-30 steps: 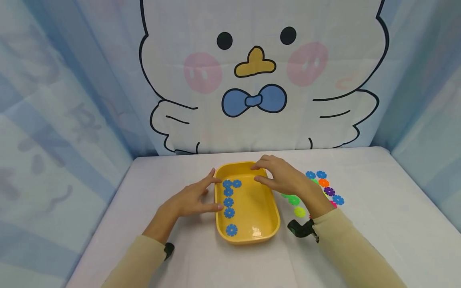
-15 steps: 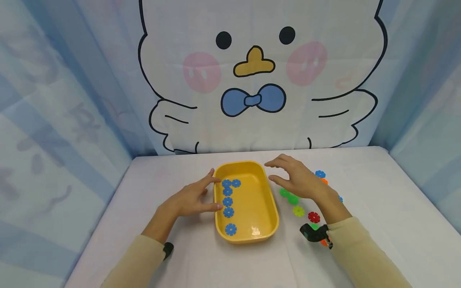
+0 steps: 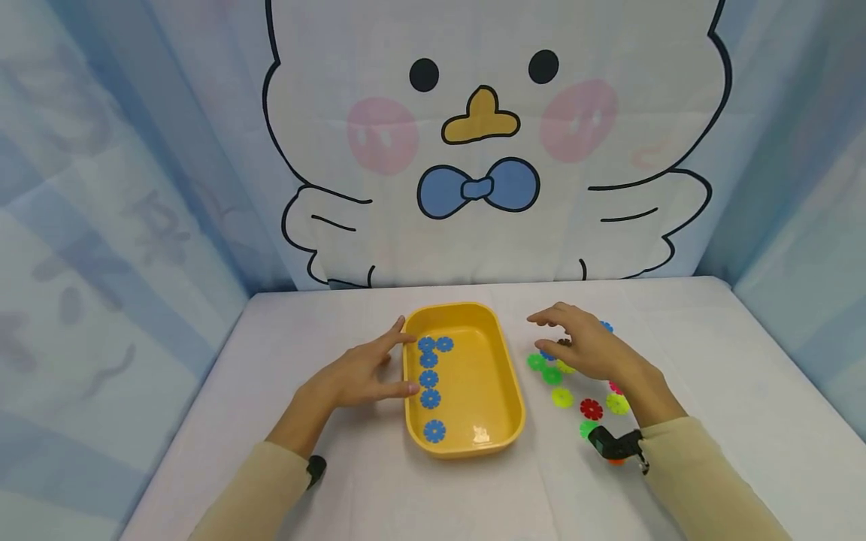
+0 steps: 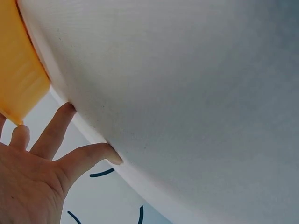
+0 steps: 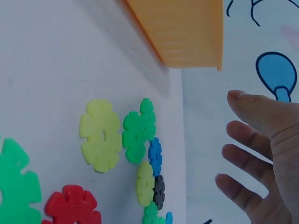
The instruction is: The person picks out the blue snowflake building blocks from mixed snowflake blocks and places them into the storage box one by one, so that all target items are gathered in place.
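A yellow tray (image 3: 480, 391) sits mid-table in the head view, with several blue snowflake discs (image 3: 429, 379) along its left side. My left hand (image 3: 361, 373) rests at the tray's left rim, fingers spread and thumb over the edge. To the right of the tray, my right hand (image 3: 591, 346) hovers over a loose group of discs, its fingers relaxed with nothing between them. The right wrist view shows a yellow-green disc (image 5: 100, 135), a red disc (image 5: 74, 206) and green ones (image 5: 134, 137) below that hand (image 5: 275, 154). Part of the group is hidden under the hand and forearm.
The discs right of the tray lie flat on the white tablecloth (image 3: 744, 361), among them a red one (image 3: 591, 409) and a yellow-green one (image 3: 562, 397). A cartoon-printed curtain (image 3: 480, 248) stands behind the table's far edge.
My right hand has moved right, from above the tray's far right corner to over the loose discs. The left hand and the tray stay in place.
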Demonstrator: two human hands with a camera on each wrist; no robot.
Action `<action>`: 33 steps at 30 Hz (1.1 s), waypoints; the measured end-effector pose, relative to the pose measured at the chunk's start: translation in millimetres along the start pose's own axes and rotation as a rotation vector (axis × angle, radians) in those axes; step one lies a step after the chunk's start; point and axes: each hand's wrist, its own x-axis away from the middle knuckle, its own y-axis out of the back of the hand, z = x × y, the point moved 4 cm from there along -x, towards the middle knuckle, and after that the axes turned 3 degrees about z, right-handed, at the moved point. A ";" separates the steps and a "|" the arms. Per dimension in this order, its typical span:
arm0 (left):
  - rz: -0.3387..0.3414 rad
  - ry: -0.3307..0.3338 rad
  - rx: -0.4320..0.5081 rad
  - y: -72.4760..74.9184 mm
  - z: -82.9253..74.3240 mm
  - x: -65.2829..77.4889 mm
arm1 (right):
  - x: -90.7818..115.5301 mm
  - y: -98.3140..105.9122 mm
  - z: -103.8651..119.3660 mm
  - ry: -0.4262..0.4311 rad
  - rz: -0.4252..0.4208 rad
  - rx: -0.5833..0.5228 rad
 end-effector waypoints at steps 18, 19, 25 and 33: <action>0.020 -0.030 -0.032 3.2 -0.7 -5.2 | 4.0 -9.4 -34.2 -0.155 0.093 0.068; 0.022 -0.030 -0.031 3.2 -0.6 -5.2 | 3.9 -10.5 -35.5 -0.164 0.097 0.069; 0.019 -0.017 -0.017 2.9 -0.4 -3.6 | 3.4 -17.1 -41.2 -0.182 0.127 0.070; 0.019 -0.010 -0.011 1.4 1.1 -1.0 | 1.3 -19.9 -43.1 -0.194 0.138 0.093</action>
